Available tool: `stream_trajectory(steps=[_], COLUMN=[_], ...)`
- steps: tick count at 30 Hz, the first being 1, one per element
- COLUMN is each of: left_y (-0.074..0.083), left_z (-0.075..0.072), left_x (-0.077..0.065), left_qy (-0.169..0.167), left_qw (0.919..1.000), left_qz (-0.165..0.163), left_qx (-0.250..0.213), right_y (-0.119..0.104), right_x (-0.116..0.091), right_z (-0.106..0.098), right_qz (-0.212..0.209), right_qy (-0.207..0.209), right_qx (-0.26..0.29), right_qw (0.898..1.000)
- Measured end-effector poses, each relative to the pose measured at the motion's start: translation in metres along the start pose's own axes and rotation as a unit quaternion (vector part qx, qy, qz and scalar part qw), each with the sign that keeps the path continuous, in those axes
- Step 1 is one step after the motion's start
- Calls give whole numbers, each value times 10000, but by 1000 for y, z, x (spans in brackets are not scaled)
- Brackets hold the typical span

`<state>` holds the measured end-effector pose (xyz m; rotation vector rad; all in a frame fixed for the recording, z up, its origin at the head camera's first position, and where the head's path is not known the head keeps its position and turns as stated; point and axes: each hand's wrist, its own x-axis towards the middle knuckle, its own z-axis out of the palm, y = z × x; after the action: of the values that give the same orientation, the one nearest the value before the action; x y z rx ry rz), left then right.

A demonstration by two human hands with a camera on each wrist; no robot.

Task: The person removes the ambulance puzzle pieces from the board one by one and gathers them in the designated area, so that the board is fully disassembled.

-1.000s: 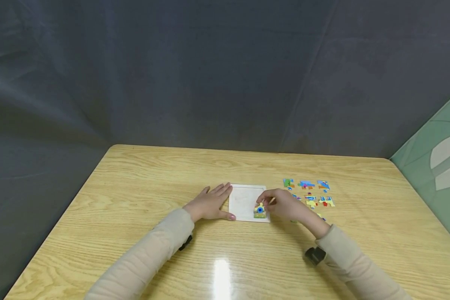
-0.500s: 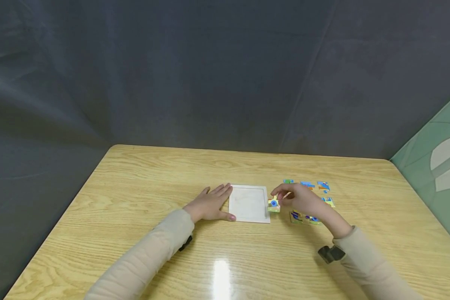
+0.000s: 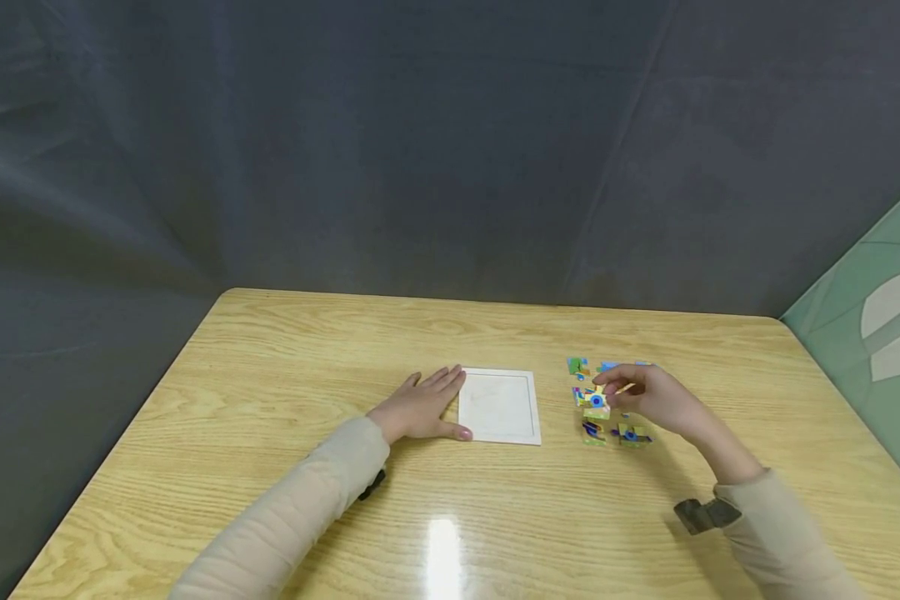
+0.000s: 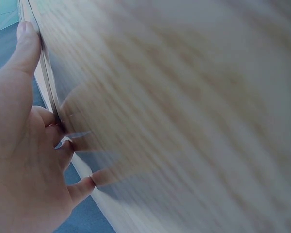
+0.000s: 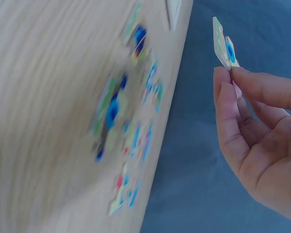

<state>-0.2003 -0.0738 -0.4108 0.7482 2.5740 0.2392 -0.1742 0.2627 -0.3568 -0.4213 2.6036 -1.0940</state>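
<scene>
A white square puzzle tray (image 3: pixel 499 407) lies flat on the wooden table. My left hand (image 3: pixel 423 407) rests at its left edge, fingers spread straight, with thumb and fingertips touching the rim. My right hand (image 3: pixel 658 400) pinches a jigsaw piece (image 3: pixel 596 402) between thumb and fingers, above the loose pieces to the tray's right. That piece is yellow and green with a blue round shape; in the right wrist view the held puzzle piece (image 5: pixel 224 44) is clear of the table. Beneath and around the hand lie several jigsaw pieces (image 3: pixel 631 434), some of them hidden by it.
A green puzzle piece (image 3: pixel 577 366) lies at the back left of the loose group. Dark cloth (image 3: pixel 420 150) hangs behind the wooden table (image 3: pixel 330 350). To the far right stands a green and white panel (image 3: pixel 885 333).
My right hand has moved right, carrying the jigsaw piece from over the tray's lower right corner to above the loose pieces. The left hand has stayed in place.
</scene>
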Motion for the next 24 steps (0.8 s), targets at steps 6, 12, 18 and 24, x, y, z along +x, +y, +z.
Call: stream_trajectory(steps=[6,12,18,24], left_y=[0,1,1,0], left_z=[1,0,1,1], left_x=[1,0,0,0], left_qy=[-10,-18,-31,-16], left_qw=[10000,10000,10000,10000], left_qz=[-11,0,-7,0], left_qx=[39,22,47,-23], right_y=[21,37,53,65], right_x=[-10,-19,-25,-29], right_z=[-10,-17,-21,-25], right_qz=[302,467,545,598], right_qy=[-5,5,68,24], right_qx=[-114,-263,-262,-212], right_qw=[9995,9986,9981,9980])
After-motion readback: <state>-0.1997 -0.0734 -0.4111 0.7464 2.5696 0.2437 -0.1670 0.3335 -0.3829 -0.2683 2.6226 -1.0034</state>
